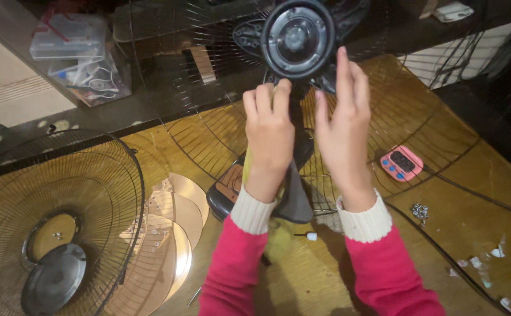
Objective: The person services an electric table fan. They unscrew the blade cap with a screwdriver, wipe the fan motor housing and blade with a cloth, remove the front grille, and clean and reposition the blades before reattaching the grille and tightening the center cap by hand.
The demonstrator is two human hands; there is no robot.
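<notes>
A black fan stands in front of me with its round motor hub (297,38) at the top and the rear wire guard (419,117) spread behind it. My left hand (269,137) presses a yellow-green cloth (278,237) against the fan's neck just under the hub. My right hand (343,126) is raised beside the hub, fingers straight and together, its fingertips touching the hub's right edge. It holds nothing. Both sleeves are pink with cream cuffs.
The front wire guard (57,216) lies at the left on the wooden table (489,205), with translucent fan blades (171,234) beside it. A pink timer (401,163), loose screws (420,211), a black cable (442,251) and paper scraps lie at right. Clear plastic boxes (77,52) sit at back left.
</notes>
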